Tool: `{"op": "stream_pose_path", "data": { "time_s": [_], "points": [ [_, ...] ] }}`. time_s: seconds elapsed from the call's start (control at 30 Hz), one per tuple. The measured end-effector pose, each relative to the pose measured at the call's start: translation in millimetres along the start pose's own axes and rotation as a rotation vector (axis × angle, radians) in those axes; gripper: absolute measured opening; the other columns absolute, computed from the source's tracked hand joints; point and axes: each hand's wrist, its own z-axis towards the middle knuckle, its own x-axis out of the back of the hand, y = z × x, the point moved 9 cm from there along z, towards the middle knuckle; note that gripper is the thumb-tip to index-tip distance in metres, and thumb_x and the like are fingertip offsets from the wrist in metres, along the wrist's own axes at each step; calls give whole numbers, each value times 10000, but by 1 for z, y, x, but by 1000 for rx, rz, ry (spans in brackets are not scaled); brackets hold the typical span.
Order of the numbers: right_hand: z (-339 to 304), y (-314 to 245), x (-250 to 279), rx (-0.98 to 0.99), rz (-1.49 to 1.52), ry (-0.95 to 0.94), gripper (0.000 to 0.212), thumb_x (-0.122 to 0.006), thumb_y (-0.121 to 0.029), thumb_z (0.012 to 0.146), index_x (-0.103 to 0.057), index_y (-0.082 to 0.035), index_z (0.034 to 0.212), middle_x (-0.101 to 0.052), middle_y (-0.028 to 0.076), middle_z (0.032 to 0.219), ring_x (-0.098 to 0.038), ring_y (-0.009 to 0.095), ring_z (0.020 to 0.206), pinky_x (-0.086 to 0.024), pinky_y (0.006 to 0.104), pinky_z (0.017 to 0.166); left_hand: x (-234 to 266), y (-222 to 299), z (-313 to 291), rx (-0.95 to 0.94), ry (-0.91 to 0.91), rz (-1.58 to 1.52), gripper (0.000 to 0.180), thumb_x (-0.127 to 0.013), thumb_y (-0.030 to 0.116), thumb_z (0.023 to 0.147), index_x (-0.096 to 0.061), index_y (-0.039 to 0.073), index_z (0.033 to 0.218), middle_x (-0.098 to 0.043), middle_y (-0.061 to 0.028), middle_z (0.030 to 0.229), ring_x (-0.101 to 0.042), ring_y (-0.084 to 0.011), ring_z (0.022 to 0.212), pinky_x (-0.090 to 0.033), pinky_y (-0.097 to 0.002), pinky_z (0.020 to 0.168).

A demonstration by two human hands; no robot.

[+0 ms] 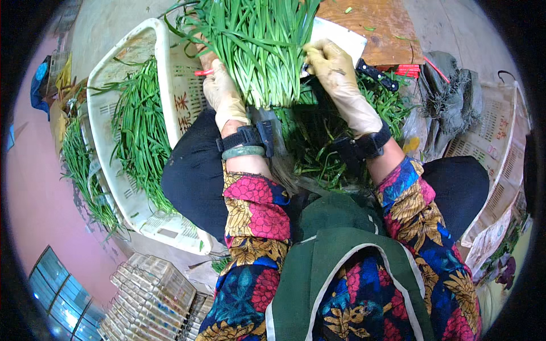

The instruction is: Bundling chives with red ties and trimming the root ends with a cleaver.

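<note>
A thick bundle of garlic chives (261, 62), white stem ends toward me, lies across the wooden board at the top of the view. My left hand (223, 94), in a pale glove, is closed against the bundle's left side with a short red strip (203, 72) sticking out of its fingers. At the right side of the stems, my gloved right hand (334, 65) has its fingers curled together; what they pinch, if anything, is hidden. Beside that hand lies a large knife with a pale blade (348, 38) and a black riveted handle (378, 77).
A white plastic basket (162, 62) of chives (142, 131) stands to my left. Loose leaves (324, 162) lie between my legs. Red strips (408, 70) sit by the board (375, 34). Another crate (483, 136) stands at right; stacked crates (151, 292) are at lower left.
</note>
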Motion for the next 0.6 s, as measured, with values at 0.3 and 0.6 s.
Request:
{"op": "stream_pose_path", "data": {
  "time_s": [0.3,0.6],
  "points": [
    [23,46,-8,-168,354,-117,213,-592,-160,905,-614,20,1017,-638,61,769,-577,93,575,-468,210,519,-2,-12,7,259,104,-81,387,-558,305,913,-590,-77,964,-646,-153,841,-635,-250,682,-519,-338,600],
    [43,28,-29,-221,271,-111,222,-554,-219,932,-626,-21,1001,-648,41,751,-608,104,540,-461,205,493,31,-50,75,374,195,-294,233,-610,210,887,-588,1,990,-641,-108,838,-613,-215,646,-500,-337,563]
  ]
}}
